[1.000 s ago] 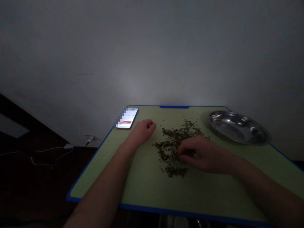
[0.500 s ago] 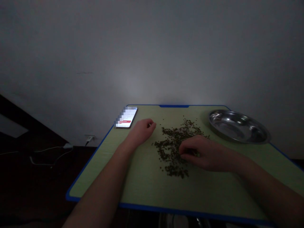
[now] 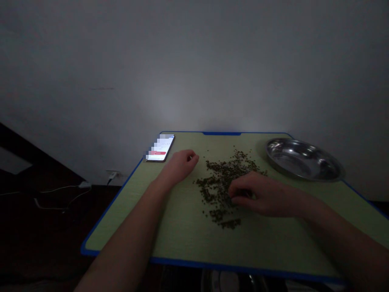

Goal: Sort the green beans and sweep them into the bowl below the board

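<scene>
A loose heap of small dark green beans (image 3: 220, 178) is scattered over the middle of a pale green table with a blue rim (image 3: 182, 227). My right hand (image 3: 258, 192) rests on the right side of the heap, fingers curled and pinched down among the beans. My left hand (image 3: 180, 164) lies on the table to the left of the heap in a loose fist, a little apart from the beans. The light is dim, so what either hand holds is not clear.
A shallow steel dish (image 3: 304, 160) stands at the table's back right corner. A lit phone (image 3: 160, 148) lies at the back left corner. Cables and a plug (image 3: 82, 186) trail on the dark floor to the left. A grey wall rises behind the table.
My right hand has shifted slightly along the heap and a few beans at the near edge have spread apart. The left hand stays put. The view has tilted a little.
</scene>
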`<state>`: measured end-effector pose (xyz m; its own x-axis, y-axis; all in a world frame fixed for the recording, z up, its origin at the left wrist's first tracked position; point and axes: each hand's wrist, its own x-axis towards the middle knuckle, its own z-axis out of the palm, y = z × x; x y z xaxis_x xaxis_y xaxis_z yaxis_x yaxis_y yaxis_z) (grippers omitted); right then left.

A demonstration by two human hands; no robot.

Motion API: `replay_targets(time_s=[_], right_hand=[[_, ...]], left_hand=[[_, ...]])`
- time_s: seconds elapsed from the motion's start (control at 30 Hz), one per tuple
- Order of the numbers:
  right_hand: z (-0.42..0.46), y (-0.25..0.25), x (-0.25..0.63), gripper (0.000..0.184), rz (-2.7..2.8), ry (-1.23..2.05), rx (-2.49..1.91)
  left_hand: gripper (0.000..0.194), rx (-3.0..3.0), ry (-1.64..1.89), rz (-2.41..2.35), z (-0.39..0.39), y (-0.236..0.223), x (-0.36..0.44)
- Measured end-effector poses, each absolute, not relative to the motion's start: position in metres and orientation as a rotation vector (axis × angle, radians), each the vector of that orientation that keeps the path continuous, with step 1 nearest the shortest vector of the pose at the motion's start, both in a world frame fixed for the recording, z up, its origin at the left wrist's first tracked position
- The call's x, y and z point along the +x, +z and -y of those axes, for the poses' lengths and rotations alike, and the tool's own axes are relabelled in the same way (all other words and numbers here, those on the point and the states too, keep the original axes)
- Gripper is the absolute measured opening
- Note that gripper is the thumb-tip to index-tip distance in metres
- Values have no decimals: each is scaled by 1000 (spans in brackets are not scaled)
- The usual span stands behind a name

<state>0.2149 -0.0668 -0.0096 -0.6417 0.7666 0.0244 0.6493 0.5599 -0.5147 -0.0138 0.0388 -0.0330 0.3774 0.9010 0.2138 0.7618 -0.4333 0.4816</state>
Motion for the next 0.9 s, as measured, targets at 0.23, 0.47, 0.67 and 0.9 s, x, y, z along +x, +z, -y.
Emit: replay_targets(time_s=[0.23,0.47,0.67,0.9], right_hand=[[65,-8,219,9,2559,702,-1192],[64,-10,219,11,2596,724,-1219],[62,-10,226,11,2612,794,-1263],[60,-6,239,11,2632,886,-1344]], left_hand=[[28,2357,636,-1450,-39,-34,-13],[27,2342,634,-1443,-40,-34,-12],[27,2345,624,-1441,-39,-33,-13],[26,2346,619,-1436,-39,-32,-12]])
